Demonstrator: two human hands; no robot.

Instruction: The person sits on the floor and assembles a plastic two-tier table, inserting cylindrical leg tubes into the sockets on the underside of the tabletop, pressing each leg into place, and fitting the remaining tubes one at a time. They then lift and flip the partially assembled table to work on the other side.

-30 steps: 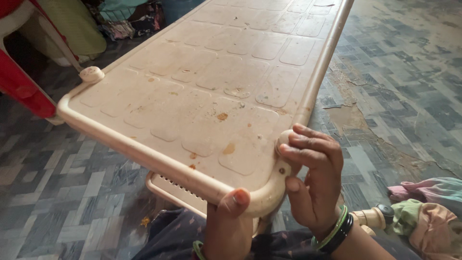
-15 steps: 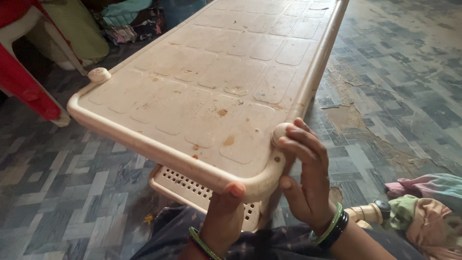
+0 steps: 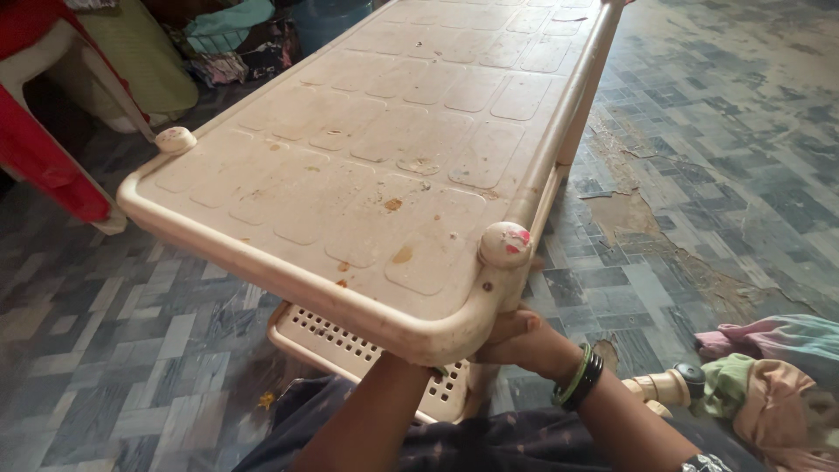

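A cream plastic table [image 3: 367, 175] with a stained, panelled top fills the middle of the view, its near edge towards me. A round cap [image 3: 505, 243] with pink marks sits on its near right corner. My right hand [image 3: 524, 339], green and black bangles [image 3: 578, 378] at the wrist, is curled around the table just below that corner. My left hand [image 3: 404, 363] reaches up under the near rim, and its fingers are hidden there. A perforated lower shelf [image 3: 350, 341] shows beneath the top.
A red and white plastic chair [image 3: 44, 149] stands at the left. Bundled cloth [image 3: 769, 376] and a loose cream post with a black ring [image 3: 669, 385] lie at the right. More clothes [image 3: 227, 35] are piled behind. The tiled floor has a broken patch [image 3: 629, 210].
My right hand slid from the top of the near right corner to beneath it, uncovering the round cap. My left thumb left the rim and the hand went under the edge.
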